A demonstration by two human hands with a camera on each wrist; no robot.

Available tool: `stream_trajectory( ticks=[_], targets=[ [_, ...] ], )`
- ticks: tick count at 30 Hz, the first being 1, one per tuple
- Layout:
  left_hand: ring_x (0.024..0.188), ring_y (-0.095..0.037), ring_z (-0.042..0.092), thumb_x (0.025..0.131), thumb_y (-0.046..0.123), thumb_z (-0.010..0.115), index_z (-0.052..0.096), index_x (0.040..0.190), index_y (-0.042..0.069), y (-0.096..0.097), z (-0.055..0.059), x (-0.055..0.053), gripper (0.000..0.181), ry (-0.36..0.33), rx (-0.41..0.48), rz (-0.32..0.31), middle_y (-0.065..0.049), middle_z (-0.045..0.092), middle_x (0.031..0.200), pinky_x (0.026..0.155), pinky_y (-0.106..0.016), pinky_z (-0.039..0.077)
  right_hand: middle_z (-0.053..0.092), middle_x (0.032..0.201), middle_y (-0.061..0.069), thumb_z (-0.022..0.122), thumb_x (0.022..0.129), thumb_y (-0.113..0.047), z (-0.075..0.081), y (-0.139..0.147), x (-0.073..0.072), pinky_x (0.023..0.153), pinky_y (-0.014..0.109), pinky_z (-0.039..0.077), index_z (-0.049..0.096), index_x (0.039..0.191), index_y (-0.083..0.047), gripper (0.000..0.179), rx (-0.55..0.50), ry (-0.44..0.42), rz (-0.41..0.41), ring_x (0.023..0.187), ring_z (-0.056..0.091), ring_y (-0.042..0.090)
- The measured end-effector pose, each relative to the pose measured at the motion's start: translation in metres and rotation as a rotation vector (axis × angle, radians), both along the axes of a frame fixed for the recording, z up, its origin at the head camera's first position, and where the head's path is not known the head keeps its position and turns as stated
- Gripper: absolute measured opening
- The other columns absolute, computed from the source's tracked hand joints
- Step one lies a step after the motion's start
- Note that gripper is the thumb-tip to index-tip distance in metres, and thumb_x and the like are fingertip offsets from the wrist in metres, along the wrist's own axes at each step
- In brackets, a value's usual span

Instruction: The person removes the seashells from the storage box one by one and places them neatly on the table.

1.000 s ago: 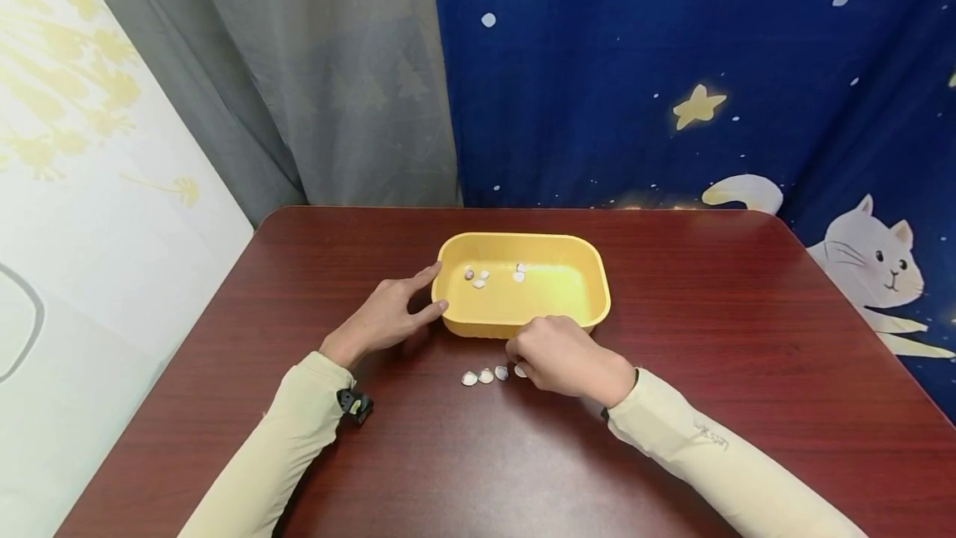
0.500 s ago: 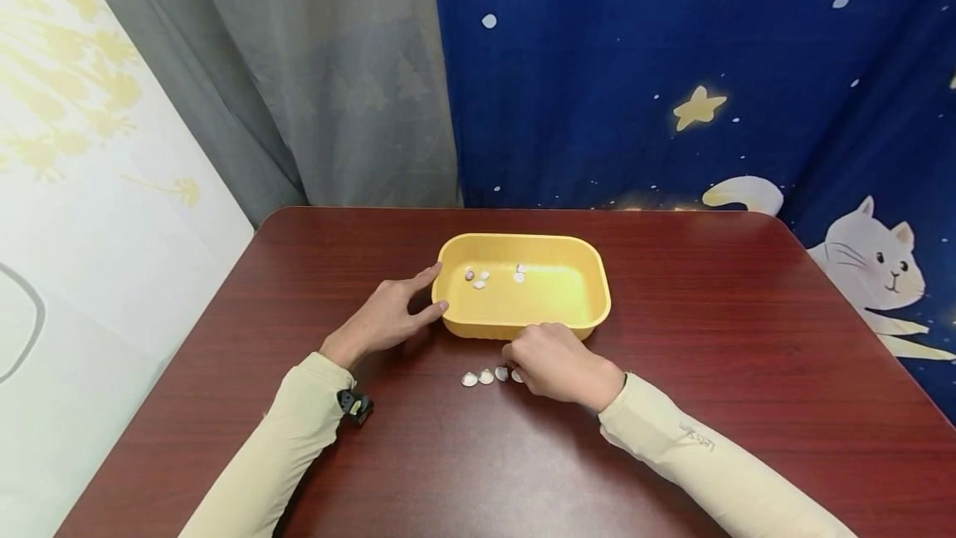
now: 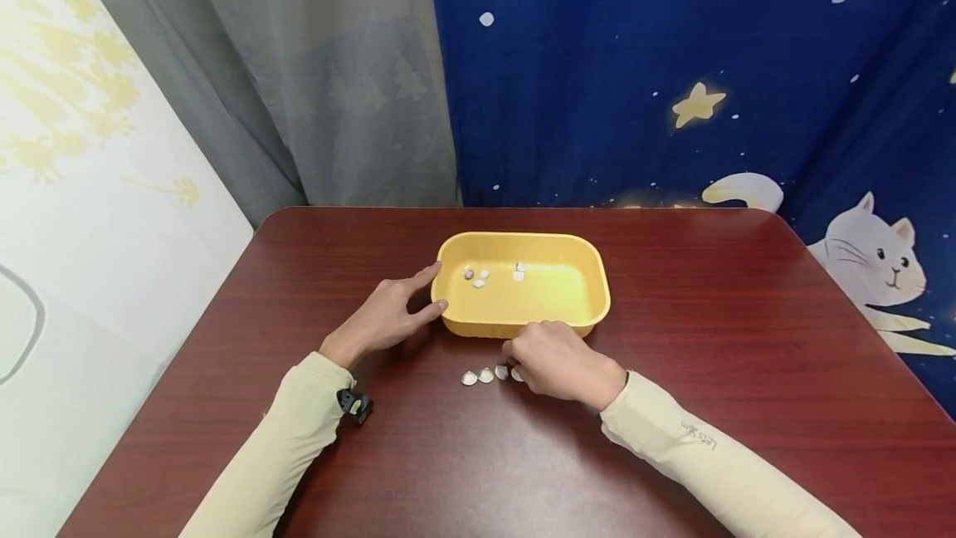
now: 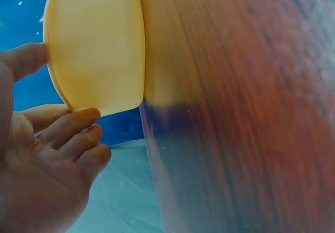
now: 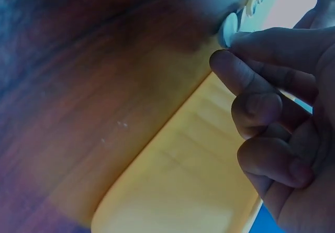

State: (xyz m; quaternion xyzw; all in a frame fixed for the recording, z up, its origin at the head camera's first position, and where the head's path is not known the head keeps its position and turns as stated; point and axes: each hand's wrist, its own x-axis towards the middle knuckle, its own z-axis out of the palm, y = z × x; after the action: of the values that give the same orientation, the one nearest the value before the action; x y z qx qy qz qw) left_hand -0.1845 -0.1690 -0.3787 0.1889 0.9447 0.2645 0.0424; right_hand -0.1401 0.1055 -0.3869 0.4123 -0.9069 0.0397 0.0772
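Observation:
A yellow plastic basin (image 3: 478,328) stands on the table. My left hand (image 3: 388,312) holds its left end, with thumb and forefinger at the rim; the left wrist view shows the other fingers bent below, one fingertip against the outer wall (image 4: 99,50). Small pale seashells (image 3: 486,375) lie in a short row before the basin. At the row's right end my right hand (image 3: 560,361) has thumb and forefinger on the last seashell (image 5: 228,30), its remaining fingers curled in. From above, that hand partly covers this seashell.
Inside the basin lie more seashells, a group (image 3: 479,283) at the left and a pair (image 3: 519,276) near the middle. The dark red table (image 3: 709,314) reaches back to a grey curtain (image 3: 358,106) and a blue curtain (image 3: 582,81) with a cat picture.
My right hand has shifted slightly left and toward me, and the last seashell has moved closer to its neighbour in the row. My left hand and the basin have stayed put.

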Motion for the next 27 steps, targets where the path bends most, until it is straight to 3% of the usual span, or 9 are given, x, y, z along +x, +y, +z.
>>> stream_trajectory(
  ticks=[11,19,27],
  targets=[
    [0.146,-0.026,0.044,0.099,0.051,0.056,0.032,0.159,0.019,0.0,0.0,0.001,0.072,-0.014,0.013,0.002,-0.005,0.04,0.161,0.117,-0.05,0.041,0.052,0.059,-0.013,0.073,0.08,-0.008,0.026,0.01,0.001,0.046,0.027,0.039,0.055,0.061,-0.022,0.03,-0.018,-0.013,0.069,0.053,0.047,0.008],
    [0.144,-0.026,0.046,0.099,0.05,0.057,0.032,0.159,0.019,-0.001,-0.001,-0.001,0.072,-0.013,0.017,-0.002,-0.006,0.042,0.16,0.116,-0.05,0.042,0.062,0.067,-0.012,0.076,0.079,-0.008,0.054,0.02,-0.016,0.056,0.023,0.048,0.068,0.074,-0.02,0.015,0.0,-0.078,0.172,0.062,0.055,0.003],
    [0.144,-0.027,0.047,0.098,0.05,0.058,0.032,0.159,0.019,-0.001,0.002,0.002,0.073,-0.007,0.018,-0.003,-0.007,0.043,0.159,0.116,-0.05,0.042,0.063,0.069,-0.012,0.074,0.082,-0.008,0.073,0.02,-0.039,0.061,0.024,0.049,0.07,0.077,-0.02,0.013,-0.007,-0.137,0.229,0.067,0.059,0.006]
  ],
)
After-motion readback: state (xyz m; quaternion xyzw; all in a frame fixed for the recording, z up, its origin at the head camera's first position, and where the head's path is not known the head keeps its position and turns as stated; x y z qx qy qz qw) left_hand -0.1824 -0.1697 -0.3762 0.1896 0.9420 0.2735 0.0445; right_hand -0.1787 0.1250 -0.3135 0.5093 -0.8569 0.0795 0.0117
